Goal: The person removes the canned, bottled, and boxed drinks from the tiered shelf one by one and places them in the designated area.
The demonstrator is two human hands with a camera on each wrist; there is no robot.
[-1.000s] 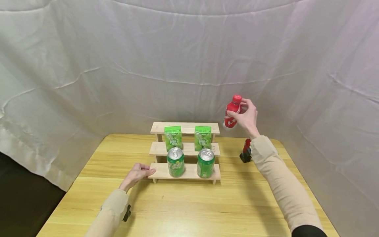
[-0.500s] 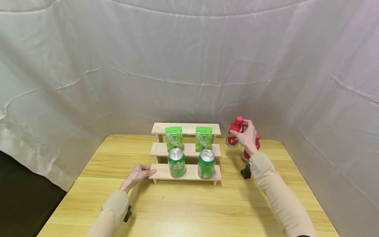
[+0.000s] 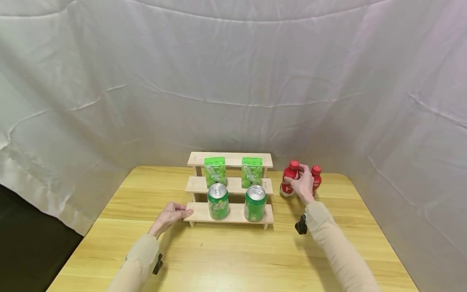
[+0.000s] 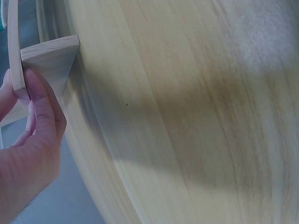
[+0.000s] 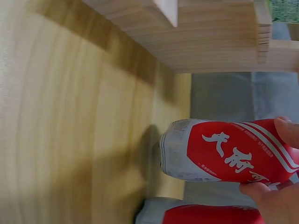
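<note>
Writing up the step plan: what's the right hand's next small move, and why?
I'd probably ease the red bottle down until its base sits firmly on the table, before the right hand lets go. It's roughly upright beside the wooden stand, base close to the tabletop, but contact isn't clear.

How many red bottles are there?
2: the held bottle, in the right hand beside the stand, and the other bottle just right of it, partly hidden by that hand.
</note>
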